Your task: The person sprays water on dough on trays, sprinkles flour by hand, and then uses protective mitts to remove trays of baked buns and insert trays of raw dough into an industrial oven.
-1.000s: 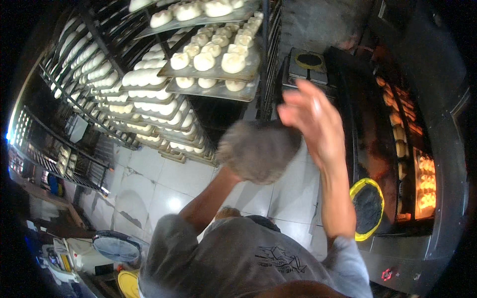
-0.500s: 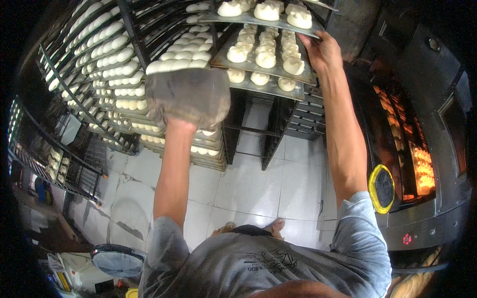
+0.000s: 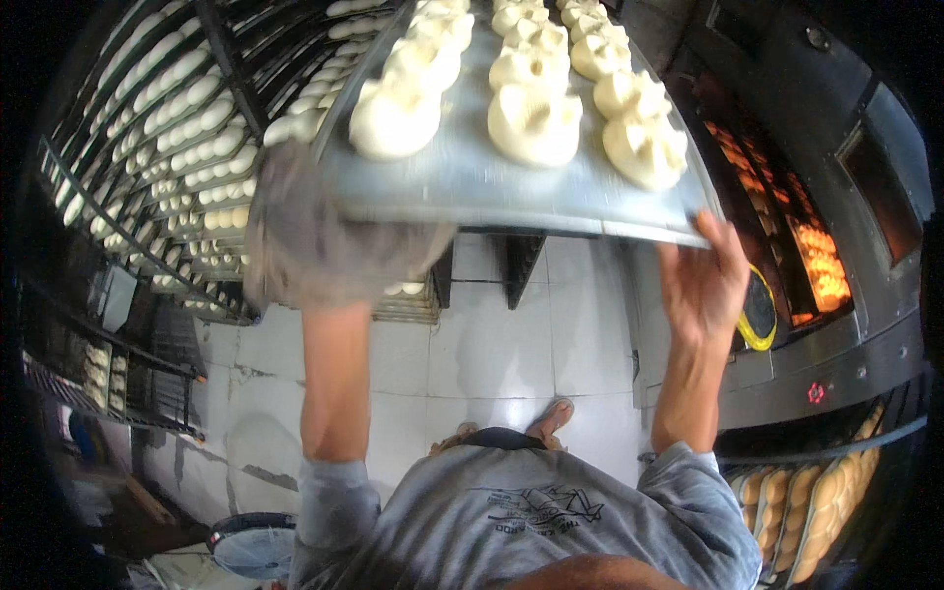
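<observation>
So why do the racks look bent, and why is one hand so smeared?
Head view: the fisheye lens bows the rack rails toward the dark round rim. The left hand, in a grey mitt under the tray, is motion-blurred, while the bare right hand at the tray's edge is sharper. The oven glows orange and blows out; the floor tiles show soft glare.

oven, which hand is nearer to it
Right. The right hand grips the tray's right edge, just beside the glowing oven. The left hand, in a grey mitt, holds the tray's left edge by the racks, farther off.
</observation>
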`<state>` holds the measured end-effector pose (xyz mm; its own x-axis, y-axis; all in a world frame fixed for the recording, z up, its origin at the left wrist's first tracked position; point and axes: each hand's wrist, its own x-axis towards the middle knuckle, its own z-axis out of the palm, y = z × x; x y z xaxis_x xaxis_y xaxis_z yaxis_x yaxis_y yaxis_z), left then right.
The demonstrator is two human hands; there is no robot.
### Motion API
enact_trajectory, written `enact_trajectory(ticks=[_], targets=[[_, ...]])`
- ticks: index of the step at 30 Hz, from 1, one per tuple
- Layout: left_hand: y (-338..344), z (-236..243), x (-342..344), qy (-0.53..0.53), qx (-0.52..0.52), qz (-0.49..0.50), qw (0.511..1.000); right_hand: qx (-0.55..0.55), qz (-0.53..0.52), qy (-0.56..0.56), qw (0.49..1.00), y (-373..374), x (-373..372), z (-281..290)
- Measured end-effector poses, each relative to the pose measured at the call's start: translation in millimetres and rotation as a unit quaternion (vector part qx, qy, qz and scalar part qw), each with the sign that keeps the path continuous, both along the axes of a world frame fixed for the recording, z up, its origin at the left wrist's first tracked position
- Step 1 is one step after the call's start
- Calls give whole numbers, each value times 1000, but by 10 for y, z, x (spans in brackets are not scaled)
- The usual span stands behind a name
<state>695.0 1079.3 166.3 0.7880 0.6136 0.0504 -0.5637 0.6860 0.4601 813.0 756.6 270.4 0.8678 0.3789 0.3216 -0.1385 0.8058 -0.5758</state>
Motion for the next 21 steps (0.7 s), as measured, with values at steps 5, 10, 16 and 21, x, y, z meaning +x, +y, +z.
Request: enact_trajectory(ticks=[5, 10, 16, 21], targets=[[-496, -1194, -946, 123, -74, 2, 990, 6, -53, -12, 999, -767, -515, -443], [-1008, -1847, -988, 218, -109, -59, 968, -32, -112, 34, 993, -1591, -724, -644], [-1640, -2033, 87, 230, -84, -200, 949, -39, -242, 43, 968, -2342, -696, -809], [-2318, -1863, 1357, 204, -37, -292, 934, -38, -315, 83, 945, -2832, -198, -1013]])
